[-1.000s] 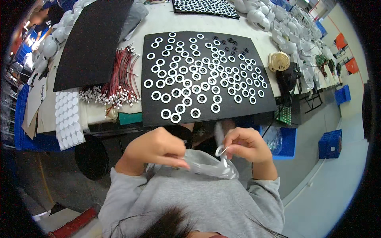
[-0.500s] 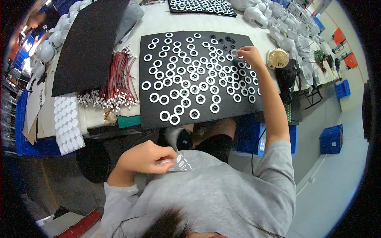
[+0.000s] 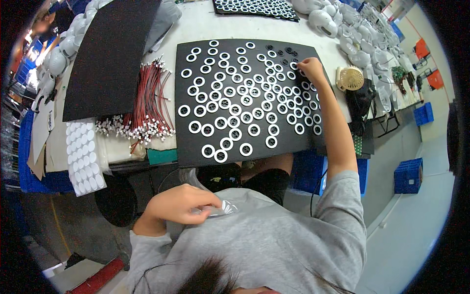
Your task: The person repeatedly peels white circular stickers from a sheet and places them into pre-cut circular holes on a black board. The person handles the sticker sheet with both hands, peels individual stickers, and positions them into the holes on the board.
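A black board [image 3: 188,157] carries many small black round parts, most with a white ring on top. At its far right my right hand [image 3: 311,68] has its fingertips pinched together at the edge of a white ring [image 3: 293,65]. Just beyond lie several bare black round parts [image 3: 289,50]. My left hand [image 3: 183,203], close to my chest, is closed on a piece of clear film [image 3: 226,208] with white ring-like marks. The fingers cover part of the film.
Red-and-black wires [image 3: 152,93] with white connectors and a sheet of white oval stickers [image 3: 83,157] lie left of the board, below a black panel [image 3: 110,59]. A small beige fan [image 3: 349,78] stands at right. White plastic housings [image 3: 323,23] line the back right.
My right hand has stayed by the bare black parts, its fingertips now down at a ring. My left hand has dropped slightly with the film. The view has shifted a little.
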The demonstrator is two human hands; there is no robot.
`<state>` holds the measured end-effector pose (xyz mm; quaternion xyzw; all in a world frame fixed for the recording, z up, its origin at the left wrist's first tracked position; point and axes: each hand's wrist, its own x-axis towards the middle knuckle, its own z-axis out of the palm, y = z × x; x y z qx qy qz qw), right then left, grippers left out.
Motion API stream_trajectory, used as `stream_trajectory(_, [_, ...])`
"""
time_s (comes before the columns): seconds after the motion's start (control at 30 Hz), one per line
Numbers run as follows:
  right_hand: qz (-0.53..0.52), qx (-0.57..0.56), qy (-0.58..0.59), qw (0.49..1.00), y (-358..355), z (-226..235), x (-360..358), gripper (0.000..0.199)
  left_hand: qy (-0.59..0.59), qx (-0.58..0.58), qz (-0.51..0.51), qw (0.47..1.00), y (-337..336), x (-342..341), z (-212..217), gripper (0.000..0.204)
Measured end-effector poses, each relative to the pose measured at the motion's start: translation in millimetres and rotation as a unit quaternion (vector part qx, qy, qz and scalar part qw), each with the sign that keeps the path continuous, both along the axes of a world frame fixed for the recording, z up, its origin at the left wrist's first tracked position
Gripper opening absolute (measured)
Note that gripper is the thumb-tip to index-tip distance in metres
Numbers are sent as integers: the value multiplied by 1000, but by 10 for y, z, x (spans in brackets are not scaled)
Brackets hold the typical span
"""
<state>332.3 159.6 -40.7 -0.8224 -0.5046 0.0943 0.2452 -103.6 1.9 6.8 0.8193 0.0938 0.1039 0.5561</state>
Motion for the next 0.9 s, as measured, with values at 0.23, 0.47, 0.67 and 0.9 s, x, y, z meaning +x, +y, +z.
stream_trajectory(0.23, [-47, -5, -87, 995, -30, 59, -157, 20, -18, 46, 0, 999, -11, -5, -10, 24])
stream_trajectory(0.47, [5, -18, -106, 994, -187, 161, -304, 19, 42, 85, -6, 995, -48, 3, 167, 23])
stream_trajectory(0.67, [348, 65, 199, 914, -893, 737, -1493, 19, 67, 232, -114, 964, -77, 85, 386, 24])
stream_trajectory(0.9, [521, -188, 420, 719, -2028, 982, -2301, 18, 39, 350, -8, 936, -161, 125, 641, 25])
